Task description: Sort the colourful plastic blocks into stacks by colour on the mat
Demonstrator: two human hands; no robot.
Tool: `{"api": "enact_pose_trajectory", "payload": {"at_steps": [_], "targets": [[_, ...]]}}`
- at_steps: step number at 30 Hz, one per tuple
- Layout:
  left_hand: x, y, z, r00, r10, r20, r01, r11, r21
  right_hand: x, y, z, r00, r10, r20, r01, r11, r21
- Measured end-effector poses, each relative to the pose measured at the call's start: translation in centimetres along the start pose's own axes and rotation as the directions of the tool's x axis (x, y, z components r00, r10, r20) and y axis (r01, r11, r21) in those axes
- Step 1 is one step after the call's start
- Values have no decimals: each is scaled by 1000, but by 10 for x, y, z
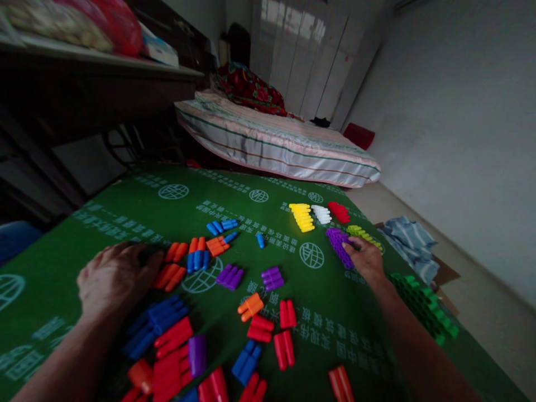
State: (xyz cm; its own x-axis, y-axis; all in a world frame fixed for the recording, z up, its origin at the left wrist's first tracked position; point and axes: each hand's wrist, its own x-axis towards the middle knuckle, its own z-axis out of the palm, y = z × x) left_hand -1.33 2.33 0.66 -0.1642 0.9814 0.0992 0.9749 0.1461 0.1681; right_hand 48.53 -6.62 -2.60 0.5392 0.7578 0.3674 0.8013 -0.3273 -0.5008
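My left hand [117, 276] rests on the green board at the left, its curled fingertips beside orange pieces [170, 276]; whether it grips anything is hidden. On the right, my right hand [363, 255] pinches the edge of a purple block of joined pieces [338, 245]. Around that block lie a yellow block [302, 218], a white block [321, 214], a red block [339, 212] and a lime block [364, 235]. Between the hands are blue pieces [221, 226], purple pieces [230, 276] and red pieces [285, 349]. A larger green block [422, 307] lies by my right forearm.
The printed green board [234, 195] extends to a bed [276, 139] with a striped cover. A dark desk [100, 95] holding bags stands at the left. Beyond the board's right edge, a striped cloth [410, 245] lies on cardboard on the floor.
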Motion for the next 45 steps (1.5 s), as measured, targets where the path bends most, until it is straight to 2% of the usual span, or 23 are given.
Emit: {"api": "enact_pose_trajectory", "payload": {"at_steps": [18,22,27,34,40,45], "targets": [[2,-3,5,999,10,-32,-10,1000,18,1,4,7,1000,-17,5,17,1000,16],[2,-4,6,1000,5,-28,-5,1000,21,0,0,2,1000,3,16,-3,1000,25],[2,-4,7,1000,8,-25,-8,1000,25,5,-5,-11,999,42,-10,-40,992,120],[2,1,3,1000,-16,22,15,999,41,18,4,-22,996,82,-18,-78,983,165],[1,6,-4,999,-35,39,34,999,25,18,7,-15,993,108,44,-115,970,213],[3,7,-3,998,-37,50,35,999,41,14,2,-9,989,125,76,-138,971,197]]}}
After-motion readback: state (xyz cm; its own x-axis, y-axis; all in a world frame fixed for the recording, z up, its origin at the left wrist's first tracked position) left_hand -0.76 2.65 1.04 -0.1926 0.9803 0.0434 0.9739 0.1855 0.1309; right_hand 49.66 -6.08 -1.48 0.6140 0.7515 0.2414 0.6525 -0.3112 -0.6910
